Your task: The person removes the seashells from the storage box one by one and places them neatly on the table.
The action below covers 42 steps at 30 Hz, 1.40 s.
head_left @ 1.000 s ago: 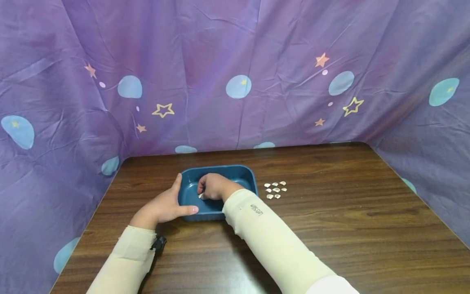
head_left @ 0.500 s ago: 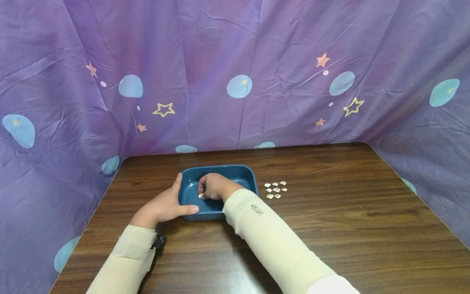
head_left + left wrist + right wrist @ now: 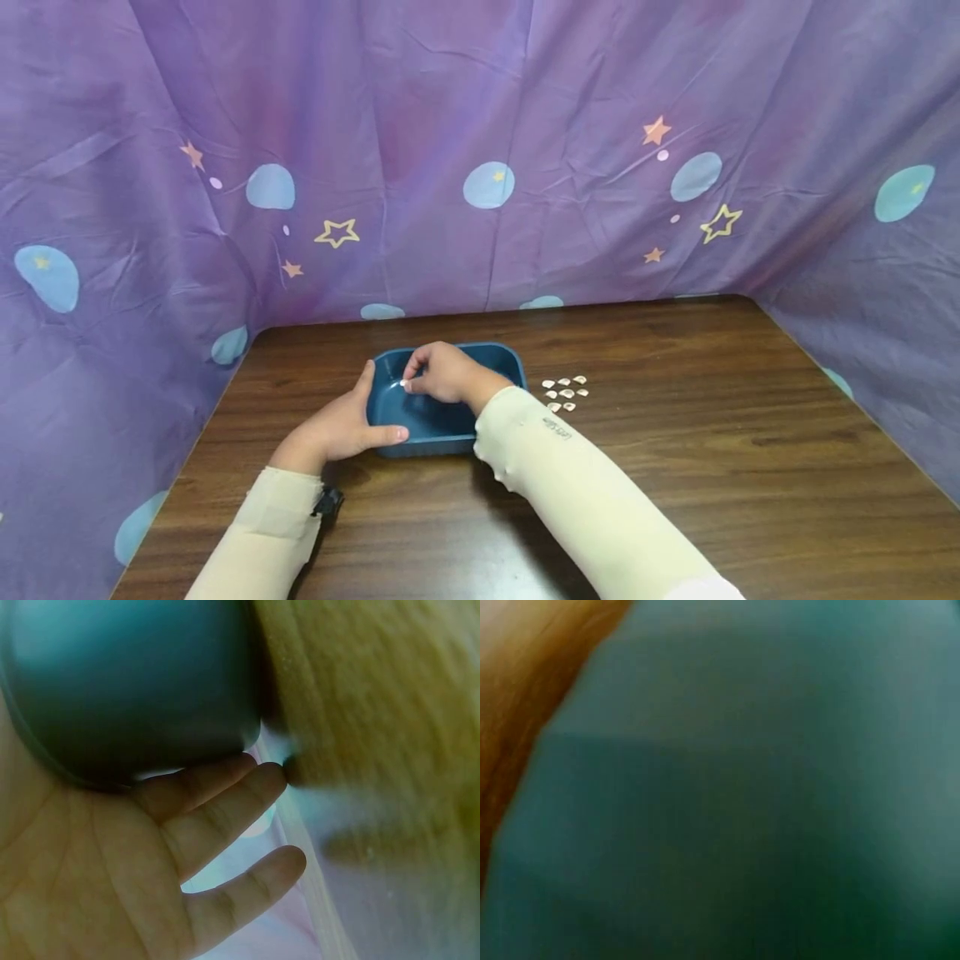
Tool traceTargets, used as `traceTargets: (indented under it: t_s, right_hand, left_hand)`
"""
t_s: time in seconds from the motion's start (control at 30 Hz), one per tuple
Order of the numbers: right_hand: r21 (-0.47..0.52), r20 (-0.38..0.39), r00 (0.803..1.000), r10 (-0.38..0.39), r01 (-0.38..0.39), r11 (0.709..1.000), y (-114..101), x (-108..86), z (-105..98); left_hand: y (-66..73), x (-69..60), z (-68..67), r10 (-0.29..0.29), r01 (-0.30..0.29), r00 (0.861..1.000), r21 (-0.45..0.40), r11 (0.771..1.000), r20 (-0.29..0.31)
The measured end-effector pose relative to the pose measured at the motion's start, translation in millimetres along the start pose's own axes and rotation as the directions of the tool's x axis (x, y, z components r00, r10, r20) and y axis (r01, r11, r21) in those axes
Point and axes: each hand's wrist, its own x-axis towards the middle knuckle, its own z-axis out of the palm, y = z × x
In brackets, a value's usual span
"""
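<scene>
A blue plastic tub (image 3: 431,447) stands on the table. My left hand (image 3: 337,429) holds its left end, thumb along the near side and index finger at the far left corner. In the left wrist view the palm (image 3: 82,862) lies against the tub (image 3: 142,682), with the other fingers stretched out beneath or beside it. Over the tub's inside, my right hand (image 3: 446,373) pinches a small white seashell (image 3: 405,384) between thumb and fingertips. The right wrist view holds only the blurred blue tub (image 3: 705,787); the right hand is out of that view.
Several small white shells (image 3: 567,392) lie in short rows on the brown wooden table (image 3: 712,450), just right of the tub. A purple curtain (image 3: 420,125) with stars and blue ovals hangs behind the table and at both sides.
My right hand has risen a little from the tub's floor, with the shell between its fingertips. The left hand keeps its place on the tub. The head view has shifted slightly.
</scene>
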Motion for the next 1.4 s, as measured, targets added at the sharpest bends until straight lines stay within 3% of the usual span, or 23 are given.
traceTargets:
  t_s: [0.2, 0.5, 0.77, 1.0, 1.23, 1.4]
  right_hand:
    - [0.051, -0.034, 0.998, -0.049, 0.051, 0.997, 7, -22.7, -31]
    - [-0.007, -0.092, 0.989, -0.118, 0.118, 0.993, 26, -64.1, -90]
    - [-0.076, -0.086, 0.992, -0.095, 0.089, 0.993, 57, -101.1, -125]
    - [-0.144, -0.099, 0.993, -0.063, 0.048, 0.988, 95, -125.7, -136]
    - [-0.17, -0.093, 0.996, 0.004, -0.02, 0.985, 126, -144.9, -133]
    - [-0.178, -0.088, 0.995, 0.044, -0.059, 0.982, 141, -148.4, -125]
  left_hand:
    - [0.8, 1.7, 2.5, -0.013, 0.013, 1.0, 0.014, 1.0, -0.018]
    - [1.6, -3.6, 2.1, -0.029, 0.029, 0.999, -0.004, 1.0, -0.027]
    - [-1.5, -2.2, 2.6, -0.019, 0.019, 1.0, 0.0, 1.0, -0.024]
    - [-1.2, 0.0, 2.9, -0.016, 0.016, 1.0, -0.004, 1.0, -0.021]
    - [-1.6, -1.0, 3.7, -0.004, 0.004, 1.0, 0.003, 1.0, -0.025]
    - [-1.8, -1.1, 2.9, 0.006, -0.005, 0.999, 0.004, 1.0, -0.037]
